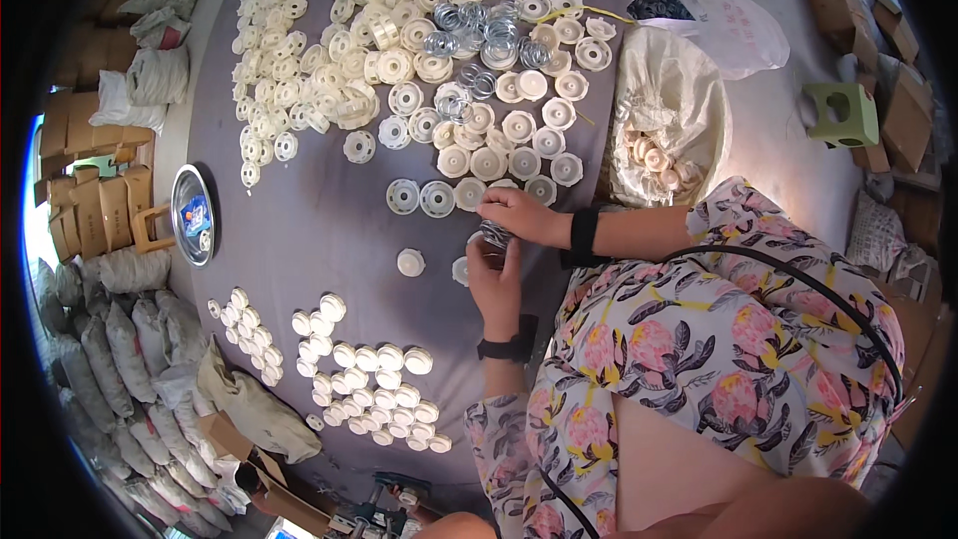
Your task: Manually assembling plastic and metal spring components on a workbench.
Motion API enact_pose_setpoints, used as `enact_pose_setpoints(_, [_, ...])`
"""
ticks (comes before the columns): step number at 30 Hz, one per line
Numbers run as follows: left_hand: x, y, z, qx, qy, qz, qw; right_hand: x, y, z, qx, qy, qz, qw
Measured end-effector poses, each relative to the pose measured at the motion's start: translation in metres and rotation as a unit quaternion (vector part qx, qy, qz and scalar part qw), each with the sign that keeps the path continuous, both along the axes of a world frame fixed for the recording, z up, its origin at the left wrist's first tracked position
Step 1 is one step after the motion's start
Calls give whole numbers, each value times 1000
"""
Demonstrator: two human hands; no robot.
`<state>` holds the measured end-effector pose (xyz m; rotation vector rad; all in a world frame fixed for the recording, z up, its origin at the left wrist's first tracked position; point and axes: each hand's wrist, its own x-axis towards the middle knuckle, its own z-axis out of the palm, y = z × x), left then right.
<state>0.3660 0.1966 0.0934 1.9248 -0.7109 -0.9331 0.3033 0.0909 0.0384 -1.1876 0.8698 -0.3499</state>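
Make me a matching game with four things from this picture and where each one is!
Things:
1. metal rings
2. round metal bowl
3. green stool
4. white caps

Places:
A. on the floor at the far right
B. at the left edge of the grey cloth
C. among the cream discs at the top
D. laid out in a bunch near the bottom of the cloth

Pairs: 1-C, 2-B, 3-A, 4-D

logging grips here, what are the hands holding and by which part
Both the left hand and right hand pinch a small metal ring by its rim.
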Motion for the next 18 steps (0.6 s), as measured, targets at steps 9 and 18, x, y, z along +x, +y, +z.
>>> enact_pose_setpoints(9, [1,9,-16,-11,637,137,759,10,-6,28,-123,9,33,992])
enact_pose_setpoints(18, [34,-3,4,38,606,90,789,16,-36,12,-307,32,72,949])
